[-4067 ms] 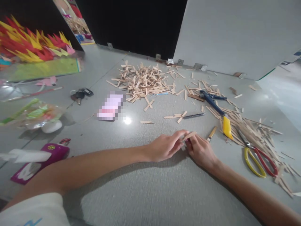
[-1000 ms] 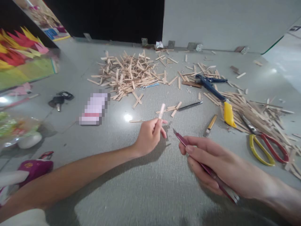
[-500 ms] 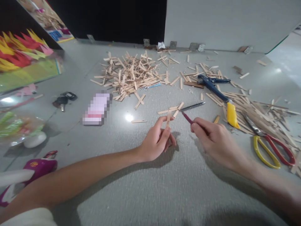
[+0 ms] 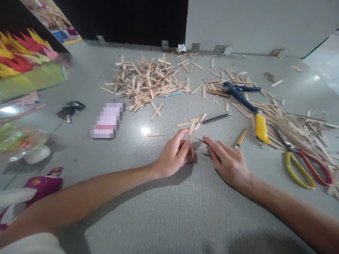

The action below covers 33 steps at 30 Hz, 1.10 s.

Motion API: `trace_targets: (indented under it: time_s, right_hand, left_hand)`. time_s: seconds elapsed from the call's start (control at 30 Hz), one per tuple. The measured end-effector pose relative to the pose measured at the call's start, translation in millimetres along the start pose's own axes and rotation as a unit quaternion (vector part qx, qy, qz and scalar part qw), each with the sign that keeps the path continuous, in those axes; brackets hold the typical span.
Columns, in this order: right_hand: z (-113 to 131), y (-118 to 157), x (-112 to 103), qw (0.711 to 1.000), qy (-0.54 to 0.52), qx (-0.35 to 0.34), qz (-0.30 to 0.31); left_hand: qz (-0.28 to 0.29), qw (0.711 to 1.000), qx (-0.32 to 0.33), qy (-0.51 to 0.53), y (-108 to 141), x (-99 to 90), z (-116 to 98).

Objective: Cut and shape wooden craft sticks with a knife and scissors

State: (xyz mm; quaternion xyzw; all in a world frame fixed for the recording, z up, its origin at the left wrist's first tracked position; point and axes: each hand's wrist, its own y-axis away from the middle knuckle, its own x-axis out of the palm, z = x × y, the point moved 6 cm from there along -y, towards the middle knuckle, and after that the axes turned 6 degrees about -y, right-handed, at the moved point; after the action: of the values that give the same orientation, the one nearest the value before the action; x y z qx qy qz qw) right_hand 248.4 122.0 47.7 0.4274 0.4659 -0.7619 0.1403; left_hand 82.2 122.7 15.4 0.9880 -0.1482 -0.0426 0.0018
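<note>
My left hand (image 4: 176,151) is closed, pinching a short piece of wooden craft stick (image 4: 191,129) upright between thumb and index finger. A small dark rectangular mark shows near the stick's lower end. Just right of it, my right hand (image 4: 227,158) grips a slim pointed tool (image 4: 200,140). The tool's thin dark tip points at the held stick; whether they touch I cannot tell. Its handle is hidden in my fingers. Behind the hands, several joined craft sticks (image 4: 200,121) lie beside a black pen (image 4: 217,118). A short stick-like piece (image 4: 241,138) lies behind my right hand.
A heap of cut craft sticks (image 4: 148,81) lies at the back. On the right are blue-handled cutters (image 4: 243,98), scissors (image 4: 300,169) and more sticks (image 4: 286,123). Leftward are a phone (image 4: 108,120), keys (image 4: 69,112) and a purple glue gun (image 4: 43,187).
My right hand has come left and lower, turning so the tool's maroon handle is now covered and its tip sits near the stick. The left hand has tilted the stick slightly.
</note>
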Motion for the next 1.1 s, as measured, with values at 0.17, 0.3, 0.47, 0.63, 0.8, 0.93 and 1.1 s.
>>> trace_targets:
  time_s: [0.17, 0.3, 0.47, 0.63, 0.8, 0.93, 1.1]
  right_hand:
    - [3, 3, -1, 0.999, 0.026, -0.026, 0.004]
    - [1, 6, 3, 0.999, 0.029, -0.031, 0.022]
    - [0, 7, 5, 0.999, 0.036, -0.031, 0.024]
    - [4, 4, 2, 0.997, 0.051, -0.036, 0.044]
    - [16, -3, -7, 0.987, 0.127, -0.070, 0.066]
    - [22, -7, -10, 0.980, 0.153, -0.095, 0.082]
    - [27, -6, -5, 0.963, 0.211, -0.142, 0.086]
  left_hand:
    - [0.003, 1.000, -0.007, -0.025, -1, 1.3, 0]
    - [-0.010, 0.997, -0.006, -0.079, 0, 0.2, -2]
    - [-0.009, 0.993, 0.002, -0.119, 0, 0.0, -6]
    - [-0.019, 0.982, 0.038, -0.182, 2, 0.9, -6]
    - [0.009, 0.973, 0.060, -0.224, 3, 4.4, 1]
    - [0.038, 0.960, 0.049, -0.275, 3, 5.0, 5]
    - [0.059, 0.955, 0.045, -0.287, 3, 6.0, 6]
